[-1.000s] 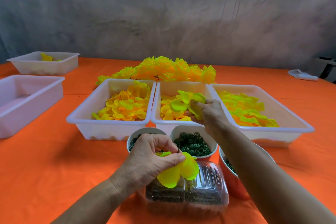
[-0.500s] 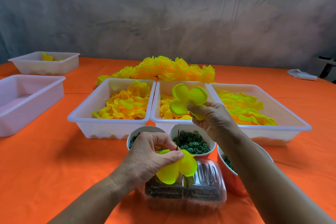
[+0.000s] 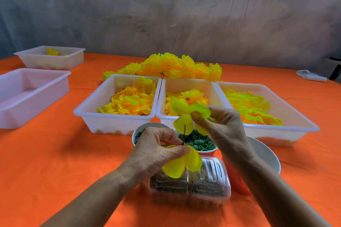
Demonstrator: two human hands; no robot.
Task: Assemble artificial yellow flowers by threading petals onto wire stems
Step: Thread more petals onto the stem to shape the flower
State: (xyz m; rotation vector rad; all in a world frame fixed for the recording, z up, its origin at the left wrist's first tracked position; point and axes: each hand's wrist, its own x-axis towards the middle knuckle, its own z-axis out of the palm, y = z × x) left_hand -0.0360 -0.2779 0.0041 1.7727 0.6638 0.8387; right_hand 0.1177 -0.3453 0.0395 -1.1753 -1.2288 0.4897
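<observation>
My left hand (image 3: pixel 156 155) pinches a thin dark wire stem (image 3: pixel 184 133) that points up, with yellow petals (image 3: pixel 182 165) on it hanging below my fingers. My right hand (image 3: pixel 224 129) holds a yellow-green petal piece (image 3: pixel 184 111) with several lobes just above the tip of the stem. The wire's tip shows against the lowest lobe. Three white trays hold loose petals: left tray (image 3: pixel 110 118), middle tray (image 3: pixel 186 84), right tray (image 3: pixel 287 127). Finished yellow flowers (image 3: pixel 166 66) are piled behind the trays.
Two cups of green rings (image 3: pixel 197 142) stand between my hands. A clear plastic box (image 3: pixel 191 188) lies below them, and a white bowl (image 3: pixel 265 155) stands at the right. Two more white trays (image 3: pixel 31 88) stand at the far left on the orange cloth (image 3: pixel 55 153).
My right hand has lifted a petal piece out of the middle tray and brought it down toward the stem's tip. My left hand has stayed about where it was.
</observation>
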